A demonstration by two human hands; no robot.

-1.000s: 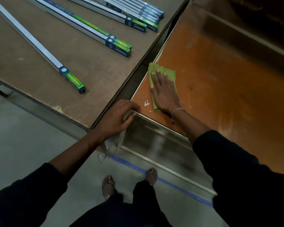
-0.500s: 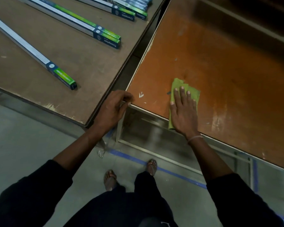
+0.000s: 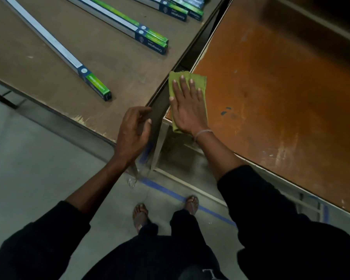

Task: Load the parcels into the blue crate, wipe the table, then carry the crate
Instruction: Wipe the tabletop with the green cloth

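Right hand (image 3: 187, 110) flat on green cloth (image 3: 198, 81) — cloth mostly hidden.

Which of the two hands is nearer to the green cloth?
Right. The right hand presses flat on the green cloth; the left hand is beside it, on the other table's corner.

One wide camera on my head, facing forward and steeply down, close over the near corner of the orange desk (image 3: 281, 87), my own feet on the floor (image 3: 38, 158) at the bottom of the view
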